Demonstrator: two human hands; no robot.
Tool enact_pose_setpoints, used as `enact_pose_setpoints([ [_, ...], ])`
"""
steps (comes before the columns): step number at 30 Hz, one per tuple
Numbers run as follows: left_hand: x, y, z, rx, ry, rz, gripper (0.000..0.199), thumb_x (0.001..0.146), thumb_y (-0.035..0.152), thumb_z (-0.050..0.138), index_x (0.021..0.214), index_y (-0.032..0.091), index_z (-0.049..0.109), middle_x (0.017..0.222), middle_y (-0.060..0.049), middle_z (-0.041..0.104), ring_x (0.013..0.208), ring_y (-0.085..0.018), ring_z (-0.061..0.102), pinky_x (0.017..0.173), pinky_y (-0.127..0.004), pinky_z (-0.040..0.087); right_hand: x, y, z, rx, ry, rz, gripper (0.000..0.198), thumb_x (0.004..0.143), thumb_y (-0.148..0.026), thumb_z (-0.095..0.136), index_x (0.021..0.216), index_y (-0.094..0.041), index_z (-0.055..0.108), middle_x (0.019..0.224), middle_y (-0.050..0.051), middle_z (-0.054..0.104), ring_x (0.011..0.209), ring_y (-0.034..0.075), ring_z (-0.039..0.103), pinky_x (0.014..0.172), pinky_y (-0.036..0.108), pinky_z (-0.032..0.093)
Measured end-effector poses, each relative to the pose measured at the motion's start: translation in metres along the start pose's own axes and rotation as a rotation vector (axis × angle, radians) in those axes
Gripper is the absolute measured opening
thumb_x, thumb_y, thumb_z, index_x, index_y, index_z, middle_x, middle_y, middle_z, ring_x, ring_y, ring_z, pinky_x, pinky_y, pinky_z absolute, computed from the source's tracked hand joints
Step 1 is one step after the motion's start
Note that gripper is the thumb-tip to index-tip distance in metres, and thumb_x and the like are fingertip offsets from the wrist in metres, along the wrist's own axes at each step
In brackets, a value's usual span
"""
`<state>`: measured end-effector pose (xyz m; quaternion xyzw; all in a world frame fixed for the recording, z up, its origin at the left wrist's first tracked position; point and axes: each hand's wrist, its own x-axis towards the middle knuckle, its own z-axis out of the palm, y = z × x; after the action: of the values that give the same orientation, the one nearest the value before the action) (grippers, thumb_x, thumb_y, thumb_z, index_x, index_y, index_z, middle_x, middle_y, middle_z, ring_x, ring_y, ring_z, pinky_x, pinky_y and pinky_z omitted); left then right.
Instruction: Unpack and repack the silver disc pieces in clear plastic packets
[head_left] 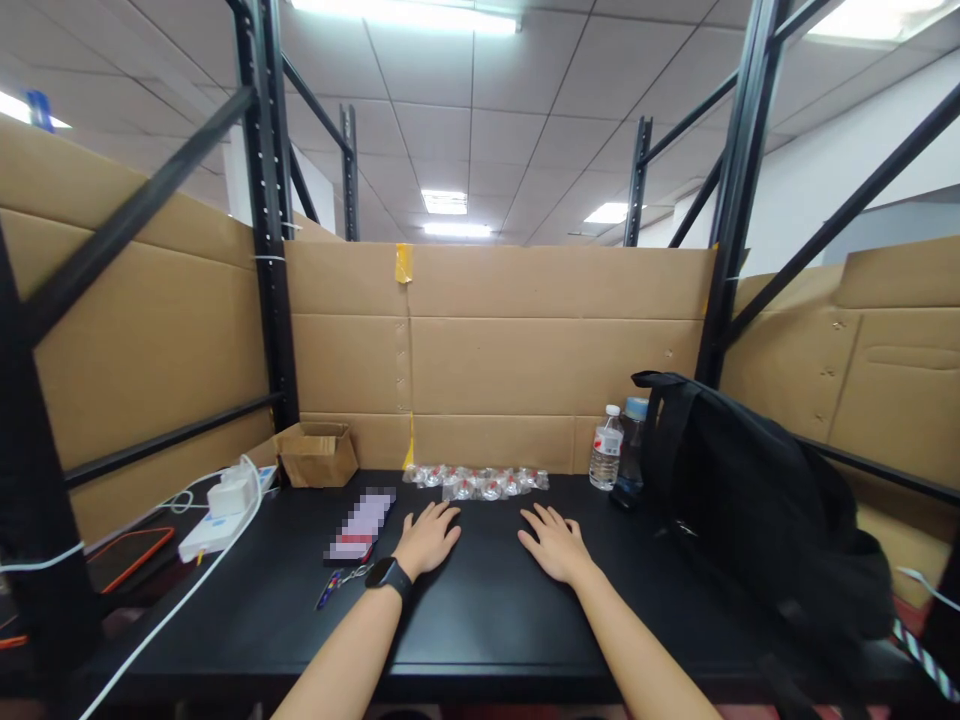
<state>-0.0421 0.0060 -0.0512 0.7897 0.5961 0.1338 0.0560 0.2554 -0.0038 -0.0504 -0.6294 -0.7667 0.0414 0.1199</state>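
Note:
My left hand (427, 540) lies palm down on the black table (495, 620), fingers spread, holding nothing. A dark smartwatch (388, 575) is on that wrist. Likewise flat on the table, my right hand (553, 542) rests with its fingers apart and nothing in it. Just beyond both hands is a row of small clear plastic packets (491, 488) with red bits inside; neither hand touches them. Left of my left hand lies a phone (364, 525), its screen blurred out. A keychain (334, 585) sits between the phone and the watch.
At the back left stands an open cardboard box (316, 458), near a white power strip (229, 515) with a cable. A water bottle (606, 450), a blue-capped bottle (634, 440) and a large black bag (750, 520) take up the right. Cardboard walls (495, 365) and black posts (274, 300) enclose the table.

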Motion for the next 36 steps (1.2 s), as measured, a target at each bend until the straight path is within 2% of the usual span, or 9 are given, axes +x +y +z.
enact_pose_setpoints([
  [13, 0.0, 0.002, 0.001, 0.015, 0.021, -0.008, 0.054, 0.1, 0.049, 0.034, 0.15, 0.034, 0.05, 0.163, -0.006, 0.039, 0.152, -0.034, 0.03, 0.115, -0.071, 0.026, 0.003, 0.003, 0.004, -0.001, 0.003, -0.006, 0.061, 0.1, -0.061, 0.033, 0.154, -0.034, 0.045, 0.166, 0.006, 0.034, 0.154, 0.034, 0.026, 0.117, 0.058, 0.022],
  [16, -0.001, 0.003, -0.001, 0.015, 0.008, -0.015, 0.054, 0.1, 0.049, 0.035, 0.15, 0.033, 0.049, 0.164, -0.007, 0.038, 0.153, -0.034, 0.03, 0.116, -0.069, 0.025, 0.007, 0.004, 0.001, 0.02, 0.039, -0.023, 0.054, 0.1, -0.056, 0.037, 0.149, -0.035, 0.051, 0.162, 0.007, 0.041, 0.149, 0.033, 0.033, 0.113, 0.056, 0.027],
  [20, -0.001, 0.003, -0.001, 0.017, 0.004, -0.015, 0.054, 0.1, 0.049, 0.034, 0.15, 0.033, 0.049, 0.164, -0.006, 0.038, 0.152, -0.034, 0.03, 0.116, -0.069, 0.026, 0.015, 0.008, -0.005, 0.086, 0.15, -0.033, 0.036, 0.099, -0.036, 0.044, 0.127, -0.031, 0.066, 0.139, 0.008, 0.062, 0.128, 0.028, 0.052, 0.101, 0.046, 0.036],
  [23, 0.001, 0.001, -0.001, 0.009, 0.008, -0.011, 0.053, 0.1, 0.049, 0.036, 0.149, 0.034, 0.05, 0.163, -0.006, 0.04, 0.152, -0.035, 0.031, 0.114, -0.07, 0.027, 0.02, 0.016, -0.008, 0.149, 0.295, -0.06, 0.032, 0.094, -0.018, 0.044, 0.109, -0.026, 0.07, 0.117, 0.007, 0.069, 0.114, 0.024, 0.06, 0.093, 0.037, 0.039],
  [28, 0.002, 0.001, -0.003, -0.015, 0.056, 0.018, 0.046, 0.098, 0.044, 0.043, 0.139, 0.031, 0.057, 0.155, -0.008, 0.049, 0.145, -0.031, 0.042, 0.113, -0.063, 0.033, 0.023, 0.028, -0.008, 0.296, 0.337, -0.056, 0.025, 0.091, -0.021, 0.048, 0.103, -0.022, 0.07, 0.086, 0.003, 0.068, 0.078, 0.02, 0.063, 0.077, 0.031, 0.045],
  [30, 0.002, 0.002, -0.004, -0.026, 0.082, 0.026, 0.041, 0.098, 0.041, 0.044, 0.134, 0.029, 0.06, 0.149, -0.009, 0.055, 0.138, -0.029, 0.048, 0.112, -0.057, 0.036, 0.025, 0.03, -0.006, 0.314, 0.339, -0.06, 0.03, 0.091, -0.02, 0.046, 0.108, -0.021, 0.071, 0.091, 0.005, 0.069, 0.082, 0.021, 0.064, 0.079, 0.031, 0.047],
  [32, 0.001, 0.003, -0.003, -0.023, 0.11, 0.034, 0.039, 0.097, 0.038, 0.045, 0.131, 0.028, 0.061, 0.145, -0.009, 0.057, 0.136, -0.027, 0.05, 0.111, -0.054, 0.036, 0.026, 0.03, -0.004, 0.304, 0.334, -0.078, 0.038, 0.09, -0.014, 0.044, 0.117, -0.02, 0.069, 0.113, 0.009, 0.068, 0.101, 0.021, 0.065, 0.089, 0.032, 0.047],
  [34, 0.001, 0.004, -0.002, -0.006, 0.14, 0.045, 0.039, 0.097, 0.036, 0.045, 0.132, 0.027, 0.06, 0.147, -0.009, 0.055, 0.139, -0.027, 0.046, 0.112, -0.053, 0.034, 0.027, 0.028, -0.002, 0.275, 0.273, -0.08, 0.041, 0.091, -0.014, 0.046, 0.126, -0.021, 0.066, 0.132, 0.01, 0.063, 0.119, 0.023, 0.06, 0.096, 0.034, 0.044],
  [36, 0.002, 0.006, 0.0, 0.016, 0.168, 0.061, 0.041, 0.097, 0.035, 0.045, 0.135, 0.026, 0.057, 0.152, -0.01, 0.05, 0.144, -0.028, 0.039, 0.114, -0.052, 0.032, 0.027, 0.027, 0.0, 0.236, 0.188, -0.068, 0.038, 0.093, -0.019, 0.051, 0.127, -0.023, 0.065, 0.138, 0.01, 0.06, 0.127, 0.025, 0.055, 0.099, 0.039, 0.042],
])
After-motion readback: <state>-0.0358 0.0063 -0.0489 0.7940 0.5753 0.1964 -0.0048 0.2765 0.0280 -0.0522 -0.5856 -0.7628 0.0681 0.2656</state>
